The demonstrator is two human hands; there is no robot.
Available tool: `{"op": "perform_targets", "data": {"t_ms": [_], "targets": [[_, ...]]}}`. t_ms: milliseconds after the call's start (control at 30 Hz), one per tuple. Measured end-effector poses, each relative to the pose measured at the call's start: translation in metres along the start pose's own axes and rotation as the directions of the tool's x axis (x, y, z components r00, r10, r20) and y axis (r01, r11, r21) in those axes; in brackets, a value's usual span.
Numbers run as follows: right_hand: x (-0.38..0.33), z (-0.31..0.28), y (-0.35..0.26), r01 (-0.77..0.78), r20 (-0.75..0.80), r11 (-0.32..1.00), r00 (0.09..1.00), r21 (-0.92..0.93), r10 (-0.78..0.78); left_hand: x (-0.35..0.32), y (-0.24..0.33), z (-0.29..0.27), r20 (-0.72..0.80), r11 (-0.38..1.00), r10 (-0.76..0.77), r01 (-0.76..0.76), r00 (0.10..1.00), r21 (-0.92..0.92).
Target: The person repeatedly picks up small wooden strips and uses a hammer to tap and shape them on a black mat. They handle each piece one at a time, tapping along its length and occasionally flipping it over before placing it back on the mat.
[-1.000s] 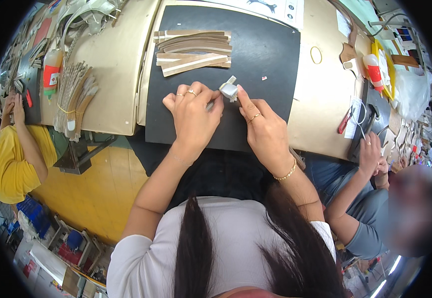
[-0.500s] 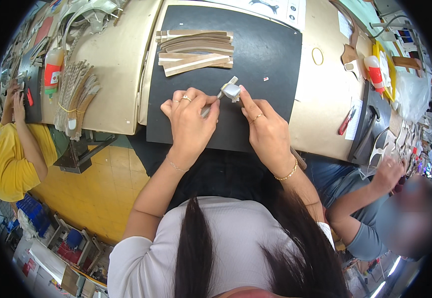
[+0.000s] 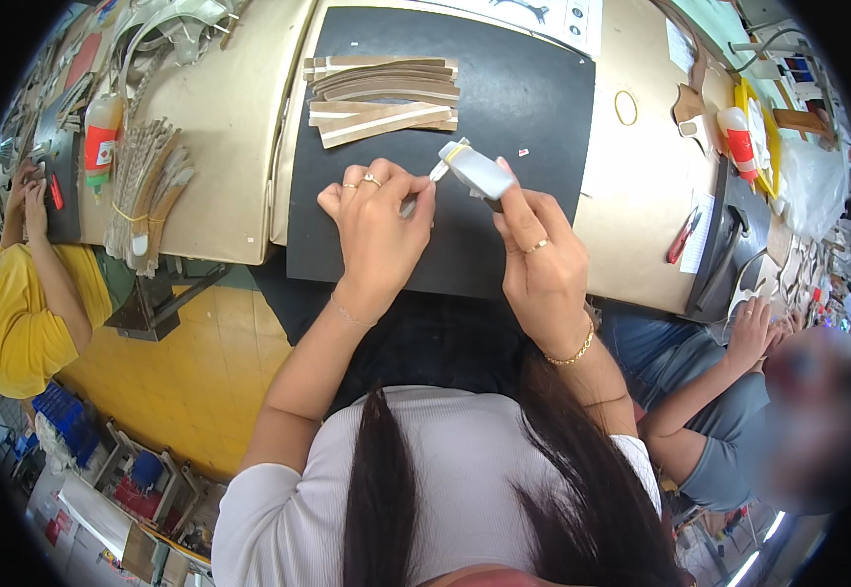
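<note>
head view: the left hand (image 3: 383,220) is pinching what is probably a narrow pale strip (image 3: 438,172) between thumb and forefinger, the fingertips hiding much of it. the right hand (image 3: 550,256) is gripping the near end of a smooth grey tool (image 3: 481,170), whose far end is slanting toward the strip. both things are showing over the black mat (image 3: 543,103), on the person's side of the stacked brown strips (image 3: 384,95). so little strip is showing past the left fingertips that a slip of the tool could be driving its end into them. a loose pinch could be letting the strip twist or slide out, as only that hand is visibly bracing it. with the tool slanting, an uneven angle could be setting the strip askew.
</note>
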State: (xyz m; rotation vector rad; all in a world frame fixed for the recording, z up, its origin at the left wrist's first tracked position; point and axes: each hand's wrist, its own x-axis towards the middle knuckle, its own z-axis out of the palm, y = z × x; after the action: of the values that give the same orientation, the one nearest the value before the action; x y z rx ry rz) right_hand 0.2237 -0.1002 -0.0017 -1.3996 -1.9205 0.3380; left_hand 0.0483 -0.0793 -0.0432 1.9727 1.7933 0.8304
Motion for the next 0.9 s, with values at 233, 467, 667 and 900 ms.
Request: {"op": "perform_targets", "data": {"t_ms": [233, 467, 667, 900], "targets": [[0.000, 0.005, 0.002, -0.111, 0.286, 0.983, 0.946, -0.150, 0.150, -0.002, 0.000, -0.002, -0.025, 0.999, 0.015, -0.015, 1.000, 0.034], [-0.003, 0.008, 0.007, -0.035, 0.240, 0.988, 0.968, -0.149, 0.071, -0.007, -0.004, -0.008, -0.009, 1.000, -0.014, 0.014, 1.000, -0.011], [0.000, 0.005, 0.004, -0.031, 0.222, 0.993, 0.974, -0.110, 0.055, -0.005, -0.003, -0.009, 0.015, 0.999, -0.034, 0.035, 0.999, -0.040], [0.002, 0.003, -0.005, -0.039, 0.215, 0.996, 0.975, -0.085, 0.056, -0.003, -0.002, -0.008, 0.019, 0.998, -0.053, 0.053, 0.998, -0.017]]}}
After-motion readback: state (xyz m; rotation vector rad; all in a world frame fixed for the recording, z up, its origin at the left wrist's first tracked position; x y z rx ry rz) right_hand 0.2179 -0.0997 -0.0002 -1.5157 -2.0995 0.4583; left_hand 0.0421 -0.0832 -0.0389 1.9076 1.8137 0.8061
